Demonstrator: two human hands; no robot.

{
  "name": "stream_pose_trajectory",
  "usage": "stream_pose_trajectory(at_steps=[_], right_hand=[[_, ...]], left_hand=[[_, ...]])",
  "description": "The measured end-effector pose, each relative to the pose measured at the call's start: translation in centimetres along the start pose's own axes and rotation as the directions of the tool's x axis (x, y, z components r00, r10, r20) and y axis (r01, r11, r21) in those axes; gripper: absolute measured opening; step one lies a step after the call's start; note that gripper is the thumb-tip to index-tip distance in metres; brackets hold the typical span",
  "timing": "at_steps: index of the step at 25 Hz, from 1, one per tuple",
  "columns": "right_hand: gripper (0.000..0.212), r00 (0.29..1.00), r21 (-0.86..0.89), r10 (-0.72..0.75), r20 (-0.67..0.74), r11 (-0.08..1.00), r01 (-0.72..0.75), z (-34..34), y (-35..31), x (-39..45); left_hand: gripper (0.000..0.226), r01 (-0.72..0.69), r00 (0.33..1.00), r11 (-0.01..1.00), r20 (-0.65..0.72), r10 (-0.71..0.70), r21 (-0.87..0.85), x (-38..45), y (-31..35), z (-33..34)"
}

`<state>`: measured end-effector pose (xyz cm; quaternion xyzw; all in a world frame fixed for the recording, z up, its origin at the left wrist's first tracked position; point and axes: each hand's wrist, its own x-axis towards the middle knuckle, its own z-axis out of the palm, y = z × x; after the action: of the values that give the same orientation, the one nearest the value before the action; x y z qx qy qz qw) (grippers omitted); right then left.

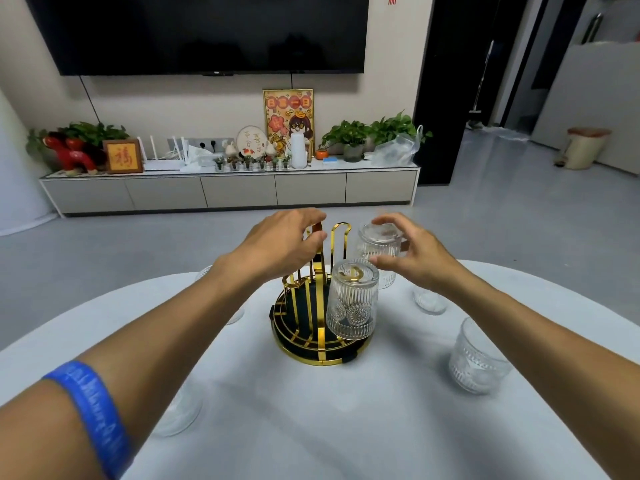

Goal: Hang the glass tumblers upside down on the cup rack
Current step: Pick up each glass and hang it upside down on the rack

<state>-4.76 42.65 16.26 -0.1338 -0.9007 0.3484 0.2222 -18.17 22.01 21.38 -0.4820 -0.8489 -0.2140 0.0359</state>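
A gold wire cup rack (313, 327) with a dark round base stands mid-table. One ribbed glass tumbler (351, 301) hangs upside down on a front peg. A second upside-down tumbler (379, 245) sits over a peg at the rack's right rear, with my right hand (412, 254) around it, fingers on its top and side. My left hand (291, 242) rests on the rack's top handle, fingers curled about it. Upright tumblers stand on the table: one at the right (479, 358), one behind my right forearm (429, 301), one near left (180, 414), partly hidden.
The white oval table (311, 420) ends near the rack's far side. More glass (235, 315) shows beside my left forearm. Beyond the table lie grey floor, a low TV cabinet (228, 190) with plants and ornaments, and a bin (585, 147) at far right.
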Motion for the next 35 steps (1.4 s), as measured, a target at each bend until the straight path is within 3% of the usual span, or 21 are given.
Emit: stream_pose_trajectory(at_steps=[9, 11, 14, 16, 17, 18, 20, 23, 27, 29, 31, 32, 33, 35], right_hand=[[0.057, 0.992, 0.048, 0.034, 0.122, 0.998, -0.04, 1.5, 1.1, -1.3], [0.068, 0.989, 0.044, 0.056, 0.136, 0.997, -0.062, 1.4, 1.0, -2.2], [0.071, 0.99, 0.056, 0.134, -0.033, 0.99, -0.132, -0.1, 1.4, -6.1], [0.059, 0.962, -0.178, 0.151, -0.226, 0.965, -0.193, -1.5, 2.6, -10.1], [0.057, 0.951, -0.349, 0.171, -0.258, 0.901, -0.257, -2.1, 3.2, -12.1], [0.061, 0.941, -0.493, 0.245, -0.235, 0.804, -0.332, -2.4, 3.6, -13.7], [0.072, 0.877, -0.602, 0.456, -0.15, 0.662, -0.447, -2.2, 4.1, -15.9], [0.081, 0.818, -0.481, 0.562, -0.121, 0.687, -0.544, -2.2, 3.0, -16.5], [0.085, 0.78, -0.262, 0.618, -0.099, 0.74, -0.62, -2.1, 0.5, -16.9], [0.08, 0.802, 0.07, 0.594, -0.065, 0.804, -0.59, -1.8, -1.5, -17.4], [0.076, 0.859, 0.405, 0.511, -0.008, 0.787, -0.465, -1.6, -4.2, -17.4], [0.075, 0.89, 0.504, 0.455, 0.014, 0.766, -0.4, -1.4, -5.5, -17.2], [0.074, 0.918, 0.56, 0.395, 0.026, 0.755, -0.341, -1.3, -6.8, -17.0], [0.071, 0.955, 0.611, 0.296, 0.017, 0.753, -0.244, -0.6, -9.1, -16.5]], left_hand=[[0.046, 0.011, 1.0, 0.998, -0.021, -0.013, -0.063, -0.4, 0.2, 0.8], [0.043, 0.019, 1.0, 0.999, 0.004, -0.019, -0.036, -0.7, 0.9, 0.8], [0.049, 0.034, 0.999, 0.999, -0.024, -0.033, 0.003, -2.5, 2.1, 0.9], [0.049, 0.004, 0.977, 0.993, -0.213, -0.029, -0.117, -5.1, 3.6, 1.6], [0.048, -0.033, 0.953, 0.978, -0.301, -0.031, -0.207, -6.7, 4.8, 2.2], [0.047, -0.073, 0.936, 0.958, -0.351, -0.03, -0.278, -8.4, 6.1, 3.0], [0.047, -0.119, 0.942, 0.934, -0.336, -0.002, -0.337, -11.5, 8.3, 4.7], [0.048, -0.1, 0.971, 0.937, -0.24, 0.018, -0.334, -14.3, 10.0, 6.4], [0.045, 0.059, 0.981, 0.905, -0.144, -0.131, -0.421, -15.8, 9.7, 6.2], [0.042, 0.233, 0.954, 0.774, -0.015, -0.298, -0.589, -15.9, 9.3, 5.7], [0.044, 0.424, 0.862, 0.4, 0.227, -0.452, -0.812, -16.0, 9.5, 5.1], [0.047, 0.472, 0.821, 0.213, 0.339, -0.459, -0.855, -16.1, 9.6, 5.0], [0.05, 0.481, 0.808, 0.099, 0.396, -0.437, -0.871, -16.3, 9.7, 4.9], [0.053, 0.405, 0.833, -0.017, 0.376, -0.406, -0.914, -16.4, 9.6, 4.8]])
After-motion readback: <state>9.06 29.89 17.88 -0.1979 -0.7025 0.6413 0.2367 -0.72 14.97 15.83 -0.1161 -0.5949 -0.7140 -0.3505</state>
